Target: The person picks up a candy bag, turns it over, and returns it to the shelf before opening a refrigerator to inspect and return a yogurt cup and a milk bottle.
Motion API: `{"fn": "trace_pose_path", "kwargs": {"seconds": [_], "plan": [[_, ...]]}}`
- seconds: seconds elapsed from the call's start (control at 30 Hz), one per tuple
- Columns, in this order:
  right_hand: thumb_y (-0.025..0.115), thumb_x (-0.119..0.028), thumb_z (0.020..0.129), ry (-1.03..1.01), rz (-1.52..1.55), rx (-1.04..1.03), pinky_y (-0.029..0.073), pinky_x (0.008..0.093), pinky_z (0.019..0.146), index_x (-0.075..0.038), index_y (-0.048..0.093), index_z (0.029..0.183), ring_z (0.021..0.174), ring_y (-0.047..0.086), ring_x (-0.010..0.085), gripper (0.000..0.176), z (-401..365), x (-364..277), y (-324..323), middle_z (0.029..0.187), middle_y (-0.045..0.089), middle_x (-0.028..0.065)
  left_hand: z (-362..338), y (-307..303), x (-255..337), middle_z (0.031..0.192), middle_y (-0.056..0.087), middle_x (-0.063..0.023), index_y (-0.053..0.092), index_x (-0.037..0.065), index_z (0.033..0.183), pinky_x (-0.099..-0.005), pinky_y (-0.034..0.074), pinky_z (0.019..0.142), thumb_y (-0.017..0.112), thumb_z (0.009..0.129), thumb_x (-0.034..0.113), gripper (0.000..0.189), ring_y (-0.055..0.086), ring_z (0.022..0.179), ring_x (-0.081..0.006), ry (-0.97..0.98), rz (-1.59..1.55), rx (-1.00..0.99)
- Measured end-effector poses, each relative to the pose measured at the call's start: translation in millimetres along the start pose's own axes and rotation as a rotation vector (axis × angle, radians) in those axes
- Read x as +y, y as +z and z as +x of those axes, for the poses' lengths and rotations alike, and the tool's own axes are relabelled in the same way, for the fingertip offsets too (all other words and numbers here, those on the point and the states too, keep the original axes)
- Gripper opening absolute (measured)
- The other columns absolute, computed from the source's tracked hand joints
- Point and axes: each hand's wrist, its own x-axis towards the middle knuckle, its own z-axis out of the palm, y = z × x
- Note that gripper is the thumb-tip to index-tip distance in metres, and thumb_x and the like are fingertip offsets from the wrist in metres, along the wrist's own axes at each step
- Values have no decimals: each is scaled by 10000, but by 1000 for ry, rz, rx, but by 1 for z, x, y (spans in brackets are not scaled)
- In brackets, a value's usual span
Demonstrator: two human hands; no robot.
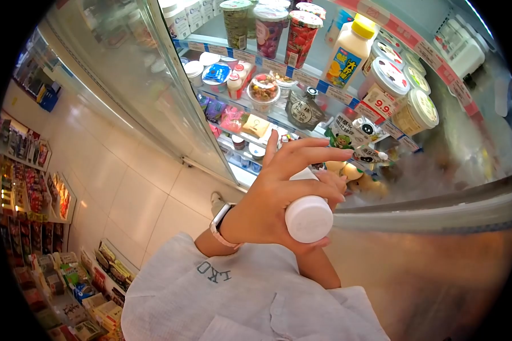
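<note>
A white bottle [309,219] with a round white cap is held in front of my chest, its cap facing me. My left hand [267,190], with a watch on the wrist, curls round the bottle's side, and some of its fingers stretch out over the top. My right hand [334,184] is mostly hidden behind the bottle and the left hand; its fingertips show pressed against the bottle's far side. The bottle's label and lower body are out of sight. Just beyond the hands are pouches [352,136] with cartoon faces on the cooler's shelf.
An open glass door [182,108] stands left of the cooler. On the shelves are a yellow-capped juice bottle [350,51], fruit cups [304,37], white tubs [384,82] and a cup with a mixed topping [263,91]. Snack racks [34,193] line the left side of the tiled floor [136,193].
</note>
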Motion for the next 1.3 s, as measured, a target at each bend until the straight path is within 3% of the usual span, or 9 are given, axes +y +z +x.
{"fn": "trace_pose_path", "kwargs": {"seconds": [0.13,0.73,0.9,1.13,1.17,1.2,1.23,1.3], "plan": [[693,-332,661,22,25,-5,142,557,981,-74,350,1157,1009,433,288,656,1,0,-5,1035,410,112,2,4,3,1210,493,-74,621,151,808,-491,215,957,748,505,263,347,396,1148,-304,-14,-76,-12],[666,-300,698,-10,165,-35,134,531,993,-45,351,1176,1019,441,300,627,-4,12,-28,1070,445,132,8,24,11,1174,523,-63,624,130,868,-505,253,927,763,503,224,402,443,1112,-285,7,-92,-22],[699,-297,648,-10,185,-33,181,551,967,-56,406,1113,974,467,282,600,-6,22,-21,1040,474,105,5,25,13,1150,543,-41,626,128,896,-533,200,972,774,503,203,427,482,1086,-257,-53,-34,-6],[707,-276,633,65,202,-54,229,554,952,-39,457,1028,930,489,297,524,-4,15,-22,982,506,122,-2,29,15,1116,567,-48,625,113,943,-490,226,980,776,553,259,443,511,1049,-252,-203,-37,13],[704,-283,636,50,182,-48,229,559,952,-40,458,1020,910,486,302,517,-4,16,-22,955,498,123,-2,32,10,1060,581,-127,625,56,923,-402,310,914,759,566,354,483,544,959,-249,-164,2,41],[701,-290,639,37,161,-35,229,565,952,-41,460,1012,890,482,306,510,-4,17,-21,928,490,123,-2,33,8,1052,580,-136,623,47,928,-389,342,881,758,574,366,495,541,945,-250,-171,-29,38],[698,-292,642,52,185,-43,227,572,952,-43,459,1011,864,476,308,506,-5,20,-21,900,475,120,-4,33,7,1120,566,-71,609,105,976,-512,189,990,774,567,324,493,516,1050,-260,-245,-129,4],[704,-304,639,79,210,-19,219,578,954,-50,460,1018,810,454,307,518,-1,25,-21,846,435,111,-1,35,1,1128,559,-101,591,83,1012,-517,170,993,766,567,398,572,520,1046,-265,-215,-141,-18]]}}
